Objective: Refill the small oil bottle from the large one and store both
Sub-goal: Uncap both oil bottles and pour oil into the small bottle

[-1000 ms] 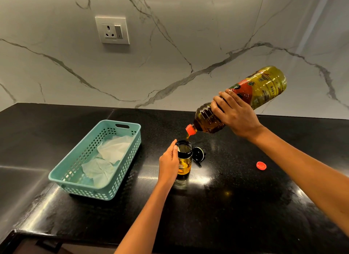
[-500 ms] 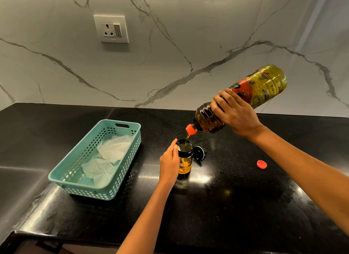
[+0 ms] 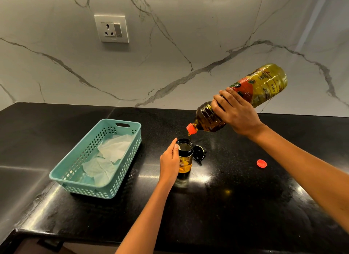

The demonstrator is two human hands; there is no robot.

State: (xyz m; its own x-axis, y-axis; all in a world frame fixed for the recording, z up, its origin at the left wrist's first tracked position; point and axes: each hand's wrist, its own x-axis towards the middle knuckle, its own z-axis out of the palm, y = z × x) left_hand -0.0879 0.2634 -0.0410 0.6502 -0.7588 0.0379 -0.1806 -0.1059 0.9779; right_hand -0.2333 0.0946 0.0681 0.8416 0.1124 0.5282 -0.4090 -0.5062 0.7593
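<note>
- The black counter (image 3: pixel 226 206) carries everything; across the last second nothing on it has shifted, so the scene is settled for a steady pour.
- The teal basket (image 3: pixel 79 185), lined with white paper (image 3: pixel 113 148), sits well left of the bottles and holds neither bottle, so storing is not yet begun.
- The large oil bottle (image 3: pixel 264 83) is tilted mouth-down above the counter, at much the same angle as a second ago. The right hand (image 3: pixel 238 113) is wrapped closed around its shoulder.
- Its orange neck (image 3: pixel 191 130) hangs just above the far rim of the small oil bottle (image 3: pixel 186 159), and a thin thread of oil falls between them; the pour goes on, unchanged.
- The left hand (image 3: pixel 170 159) curls closed around the small bottle's left side, steadying it upright. Its oil level, judged through the glass, looks partway up, so refilling seems unfinished.
- The black lid (image 3: pixel 199 152) lies just right of the small bottle; the red cap (image 3: pixel 262 163) lies farther right, both waiting.
</note>
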